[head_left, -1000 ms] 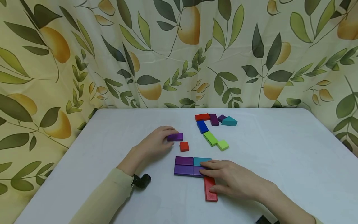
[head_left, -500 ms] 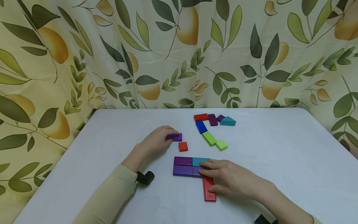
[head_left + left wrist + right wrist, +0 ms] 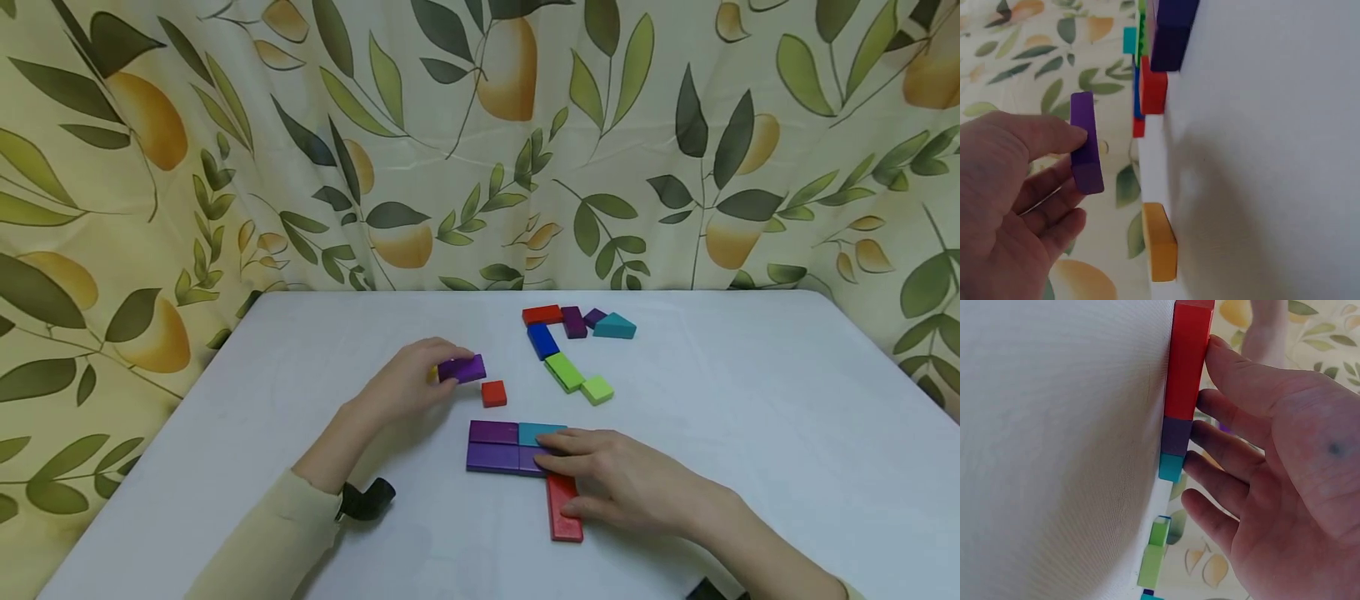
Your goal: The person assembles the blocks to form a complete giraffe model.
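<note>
My left hand (image 3: 401, 383) pinches a purple rectangular block (image 3: 464, 368) between thumb and fingers. In the left wrist view, that block (image 3: 1087, 150) is held up off the white surface. A yellow-orange block (image 3: 1162, 247) lies below it, mostly hidden by the hand in the head view. Extended fingers of my right hand (image 3: 630, 479) rest on a flat group of blocks. Two purple blocks (image 3: 492, 457) and a teal block (image 3: 529, 432) lie side by side there, with a long red block (image 3: 564, 523) under the thumb jutting toward me.
A small red block (image 3: 493, 393) sits between the left hand and the flat group. Farther back, a bent row holds a red block (image 3: 542, 314), a blue block (image 3: 543, 341), a green block (image 3: 565, 372) and several others. A patterned curtain (image 3: 480, 167) hangs behind the table (image 3: 750, 375).
My left hand has gripped the purple block and lifted and tilted it slightly, shifting a little left. A yellow block now shows behind the fingers. The right hand stays where it was.
</note>
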Action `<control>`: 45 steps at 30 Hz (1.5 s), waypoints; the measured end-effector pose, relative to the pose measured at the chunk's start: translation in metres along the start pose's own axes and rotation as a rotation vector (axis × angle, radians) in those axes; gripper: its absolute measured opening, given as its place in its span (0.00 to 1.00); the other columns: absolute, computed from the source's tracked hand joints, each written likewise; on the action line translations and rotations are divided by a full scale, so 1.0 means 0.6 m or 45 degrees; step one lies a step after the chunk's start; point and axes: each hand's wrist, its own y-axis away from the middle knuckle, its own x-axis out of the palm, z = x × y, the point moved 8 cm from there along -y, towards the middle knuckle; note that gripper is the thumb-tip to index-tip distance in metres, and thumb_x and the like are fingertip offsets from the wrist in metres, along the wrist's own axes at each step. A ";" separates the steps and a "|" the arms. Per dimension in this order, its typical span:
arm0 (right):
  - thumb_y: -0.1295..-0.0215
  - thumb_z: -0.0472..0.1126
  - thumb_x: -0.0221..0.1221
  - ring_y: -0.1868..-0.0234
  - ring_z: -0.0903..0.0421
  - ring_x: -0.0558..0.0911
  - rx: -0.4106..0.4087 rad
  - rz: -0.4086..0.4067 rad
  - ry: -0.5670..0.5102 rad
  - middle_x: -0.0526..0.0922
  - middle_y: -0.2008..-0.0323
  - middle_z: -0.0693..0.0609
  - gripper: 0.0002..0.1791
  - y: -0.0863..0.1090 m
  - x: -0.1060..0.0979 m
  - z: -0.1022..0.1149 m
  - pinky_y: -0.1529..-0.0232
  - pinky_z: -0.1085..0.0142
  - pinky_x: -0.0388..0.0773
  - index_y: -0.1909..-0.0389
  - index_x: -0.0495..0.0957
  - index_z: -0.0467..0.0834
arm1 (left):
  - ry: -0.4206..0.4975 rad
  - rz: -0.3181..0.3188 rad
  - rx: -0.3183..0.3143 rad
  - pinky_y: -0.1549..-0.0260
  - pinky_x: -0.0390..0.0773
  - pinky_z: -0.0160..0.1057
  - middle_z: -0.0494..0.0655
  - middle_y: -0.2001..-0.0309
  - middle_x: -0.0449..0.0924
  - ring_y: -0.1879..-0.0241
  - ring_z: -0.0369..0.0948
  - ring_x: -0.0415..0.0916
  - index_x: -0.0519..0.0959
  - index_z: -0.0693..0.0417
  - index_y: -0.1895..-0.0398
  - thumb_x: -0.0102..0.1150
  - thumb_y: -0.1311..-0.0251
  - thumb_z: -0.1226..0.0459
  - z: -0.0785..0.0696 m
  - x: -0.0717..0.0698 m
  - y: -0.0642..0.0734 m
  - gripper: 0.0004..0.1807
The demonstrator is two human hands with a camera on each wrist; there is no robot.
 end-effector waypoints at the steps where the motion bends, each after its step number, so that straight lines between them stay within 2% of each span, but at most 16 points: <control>1: 0.32 0.66 0.56 0.29 0.46 0.68 0.004 0.002 -0.001 0.69 0.29 0.52 0.35 0.000 0.001 0.000 0.38 0.47 0.73 0.30 0.74 0.52 | 0.015 -0.003 0.006 0.46 0.79 0.44 0.47 0.47 0.81 0.48 0.43 0.77 0.81 0.53 0.40 0.65 0.37 0.70 -0.006 -0.001 0.009 0.21; 5: 0.32 0.66 0.57 0.29 0.46 0.68 0.007 0.002 -0.007 0.69 0.29 0.52 0.35 0.002 0.002 -0.001 0.39 0.47 0.74 0.30 0.74 0.53 | 0.046 0.001 0.038 0.49 0.80 0.44 0.45 0.49 0.81 0.51 0.41 0.77 0.82 0.53 0.42 0.66 0.39 0.71 -0.032 0.002 0.045 0.20; 9: 0.32 0.67 0.56 0.30 0.46 0.69 0.004 -0.003 -0.005 0.70 0.29 0.52 0.35 0.004 0.001 -0.002 0.39 0.47 0.74 0.30 0.74 0.53 | 0.040 0.027 0.018 0.50 0.80 0.41 0.43 0.48 0.80 0.51 0.39 0.76 0.83 0.50 0.43 0.67 0.40 0.69 -0.045 0.013 0.076 0.20; 14: 0.32 0.68 0.55 0.29 0.46 0.68 -0.003 -0.005 -0.014 0.69 0.29 0.52 0.36 0.002 0.000 0.000 0.39 0.47 0.74 0.30 0.74 0.53 | -0.019 0.054 -0.035 0.51 0.80 0.39 0.40 0.49 0.79 0.52 0.37 0.74 0.83 0.48 0.43 0.67 0.40 0.66 -0.049 0.028 0.110 0.20; 20: 0.32 0.66 0.56 0.29 0.46 0.68 -0.002 -0.004 -0.028 0.69 0.29 0.52 0.35 -0.001 0.000 0.001 0.39 0.47 0.74 0.30 0.73 0.53 | -0.085 0.006 -0.035 0.50 0.80 0.41 0.42 0.51 0.80 0.51 0.39 0.75 0.83 0.51 0.44 0.68 0.42 0.66 -0.048 0.030 0.140 0.20; 22: 0.31 0.65 0.57 0.29 0.46 0.68 0.001 -0.004 -0.029 0.69 0.29 0.52 0.34 0.000 -0.001 0.000 0.39 0.48 0.74 0.29 0.73 0.53 | -0.083 0.009 -0.046 0.53 0.81 0.40 0.42 0.53 0.80 0.54 0.38 0.76 0.83 0.51 0.45 0.68 0.42 0.67 -0.045 0.031 0.146 0.20; 28: 0.31 0.65 0.56 0.29 0.46 0.68 -0.002 -0.007 -0.018 0.69 0.29 0.52 0.34 0.002 -0.001 0.001 0.39 0.48 0.74 0.29 0.73 0.52 | -0.013 0.172 -0.120 0.63 0.79 0.33 0.39 0.48 0.75 0.61 0.34 0.73 0.81 0.47 0.41 0.72 0.41 0.59 -0.031 0.046 0.157 0.23; 30: 0.31 0.66 0.56 0.29 0.46 0.68 -0.005 -0.010 -0.016 0.69 0.29 0.52 0.35 0.002 -0.001 0.002 0.39 0.47 0.73 0.29 0.73 0.52 | 0.029 0.224 -0.136 0.62 0.79 0.33 0.39 0.43 0.72 0.61 0.33 0.73 0.80 0.45 0.39 0.72 0.42 0.56 -0.028 0.048 0.159 0.26; 33: 0.31 0.66 0.55 0.29 0.46 0.68 -0.007 -0.017 -0.016 0.69 0.29 0.52 0.35 0.002 -0.003 0.002 0.38 0.47 0.73 0.29 0.73 0.52 | 0.075 0.307 -0.149 0.56 0.79 0.35 0.38 0.35 0.69 0.56 0.32 0.74 0.78 0.41 0.36 0.73 0.42 0.56 -0.021 0.048 0.160 0.29; 36: 0.31 0.67 0.55 0.29 0.46 0.68 -0.009 -0.018 -0.015 0.69 0.29 0.52 0.35 0.002 -0.003 0.002 0.38 0.47 0.73 0.29 0.73 0.52 | 0.105 0.392 -0.097 0.49 0.78 0.38 0.38 0.31 0.67 0.50 0.33 0.74 0.77 0.41 0.35 0.71 0.41 0.60 -0.018 0.051 0.160 0.29; 40: 0.31 0.66 0.55 0.29 0.46 0.68 -0.009 -0.018 -0.011 0.69 0.29 0.52 0.35 0.002 -0.002 0.001 0.38 0.47 0.73 0.29 0.73 0.51 | 0.136 0.454 0.014 0.46 0.77 0.36 0.39 0.35 0.72 0.48 0.34 0.74 0.78 0.46 0.36 0.69 0.40 0.65 -0.023 0.054 0.161 0.27; 45: 0.31 0.67 0.54 0.29 0.46 0.68 -0.010 -0.018 0.001 0.69 0.29 0.52 0.35 0.003 -0.001 0.001 0.37 0.48 0.72 0.30 0.74 0.52 | 0.164 0.507 0.047 0.44 0.76 0.35 0.38 0.36 0.72 0.45 0.33 0.73 0.78 0.46 0.35 0.68 0.39 0.66 -0.031 0.058 0.170 0.27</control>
